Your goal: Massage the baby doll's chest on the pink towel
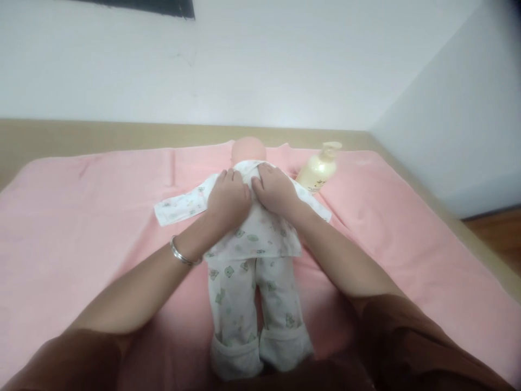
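A baby doll [248, 147] lies on the pink cloth, its bald head at the far end. It is dressed in a white printed shirt [256, 239] with long sleeves spread to both sides, and matching trousers [236, 304] with turned-up cuffs. My left hand [230, 199], with a silver bangle on the wrist, is closed on the upper left part of the shirt. Close beside it, my right hand [277, 188] grips the shirt near the collar, fingers curled and thumb toward the middle. Both hands partly hide the doll's chest.
A pale yellow pump bottle [319, 169] leans near the right sleeve. The pink cloth [81, 217] covers a tan surface [122, 133] that borders a white wall [264, 65]. On the right another wall and a brown floor patch [499, 231] show.
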Motion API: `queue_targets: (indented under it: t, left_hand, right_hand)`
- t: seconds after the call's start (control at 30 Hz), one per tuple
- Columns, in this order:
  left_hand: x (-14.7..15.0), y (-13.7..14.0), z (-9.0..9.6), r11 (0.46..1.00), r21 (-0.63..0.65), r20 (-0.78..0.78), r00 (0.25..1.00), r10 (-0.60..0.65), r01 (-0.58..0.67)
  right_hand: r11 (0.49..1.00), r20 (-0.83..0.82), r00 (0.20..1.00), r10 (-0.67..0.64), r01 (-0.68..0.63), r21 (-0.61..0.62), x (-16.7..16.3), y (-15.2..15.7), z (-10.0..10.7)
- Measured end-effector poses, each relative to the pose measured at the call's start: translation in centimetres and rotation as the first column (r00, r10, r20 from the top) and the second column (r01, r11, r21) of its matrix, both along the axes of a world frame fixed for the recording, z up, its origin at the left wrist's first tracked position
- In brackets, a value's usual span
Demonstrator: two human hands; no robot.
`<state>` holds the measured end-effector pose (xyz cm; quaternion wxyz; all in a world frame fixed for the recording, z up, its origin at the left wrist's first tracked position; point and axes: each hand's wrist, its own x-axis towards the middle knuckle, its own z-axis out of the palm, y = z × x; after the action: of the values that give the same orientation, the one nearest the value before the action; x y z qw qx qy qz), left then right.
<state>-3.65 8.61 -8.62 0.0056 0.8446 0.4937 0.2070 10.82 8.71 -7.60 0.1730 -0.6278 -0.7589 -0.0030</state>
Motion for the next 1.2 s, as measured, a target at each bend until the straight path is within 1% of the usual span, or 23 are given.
queue_targets:
  t: [0.07,0.13,0.2,0.3,0.37,0.4,0.47,0.57,0.63,0.67,0.73,0.83,0.87,0.93,1.0,1.07,1.13,1.2]
  left_hand:
    - [0.2,-0.8,-0.1,0.998,0.051,0.021,0.999,-0.049,0.048]
    - [0.3,-0.9,0.0,0.998,0.032,0.041,0.997,-0.064,0.063]
    - [0.0,-0.2,0.2,0.998,-0.056,0.055,0.998,-0.033,0.036]
    - [-0.7,1.6,0.8,0.976,-0.213,0.103,0.992,0.075,-0.052]
    - [-1.1,2.4,0.9,0.962,-0.262,0.15,0.981,0.121,-0.078]
    - [-1.1,2.5,0.9,0.961,-0.261,0.166,0.977,0.134,-0.088]
    - [-0.9,2.0,0.7,0.971,-0.219,0.162,0.978,0.134,-0.097]
    - [0.0,0.1,0.2,0.993,-0.115,0.122,0.992,0.037,-0.023]
    - [0.4,-0.9,0.0,0.997,-0.066,0.136,0.99,-0.028,0.037]
    - [0.5,-1.1,0.0,0.997,-0.064,0.151,0.988,-0.037,0.047]
    - [0.4,-0.7,0.2,0.993,-0.114,0.179,0.984,-0.02,0.04]
    - [-0.4,1.2,0.6,0.971,-0.239,0.196,0.978,0.067,-0.019]
    - [-0.7,1.8,0.7,0.964,-0.262,0.199,0.975,0.102,-0.048]
    - [-1.0,2.7,0.6,0.96,-0.262,0.197,0.968,0.154,-0.099]
    - [-1.0,2.7,0.5,0.968,-0.223,0.173,0.973,0.156,-0.115]
    - [-0.6,1.9,0.2,0.981,-0.169,0.153,0.981,0.121,-0.095]
    - [-0.2,1.0,-0.1,0.993,-0.11,0.187,0.98,0.066,-0.046]
    - [0.1,0.3,-0.4,0.998,-0.061,0.253,0.967,0.011,0.005]
  right_hand:
    - [1.0,0.059,0.998,0.025,-0.025,-0.003,0.2,0.0,0.2]
    - [0.999,0.129,0.991,0.043,-0.043,-0.002,0.1,-0.4,0.4]
    - [0.999,0.199,0.978,0.054,-0.054,-0.007,-0.1,-1.1,0.6]
    - [0.998,0.275,0.96,0.062,-0.065,0.001,-0.9,-2.6,1.0]
    - [0.997,0.291,0.955,0.064,-0.071,0.016,-1.3,-3.1,1.2]
    - [0.998,0.285,0.957,0.06,-0.068,0.017,-1.4,-3.1,1.3]
    - [0.999,0.245,0.968,0.049,-0.052,0.008,-1.1,-2.6,1.3]
    - [0.999,0.184,0.982,0.046,-0.044,-0.015,-0.3,-1.4,1.0]
    - [0.998,0.199,0.978,0.065,-0.064,-0.015,-0.1,-1.0,0.7]
    - [0.998,0.212,0.975,0.069,-0.069,-0.008,-0.2,-1.1,0.5]
    - [0.997,0.224,0.972,0.069,-0.077,0.023,-0.7,-1.7,0.3]
    - [0.996,0.202,0.979,0.042,-0.057,0.072,-1.9,-3.2,0.3]
    - [0.996,0.191,0.981,0.034,-0.049,0.075,-2.2,-3.5,0.3]
    - [0.998,0.153,0.988,0.023,-0.033,0.061,-2.3,-3.6,0.4]
    - [0.998,0.102,0.994,0.034,-0.038,0.04,-1.9,-2.9,0.4]
    - [0.999,0.046,0.998,0.033,-0.034,0.017,-1.2,-1.7,0.2]
    - [1.0,0.003,1.0,0.011,-0.011,-0.014,-0.4,-0.7,0.0]
    - [0.999,-0.005,1.0,-0.006,0.006,-0.032,0.0,-0.2,-0.1]
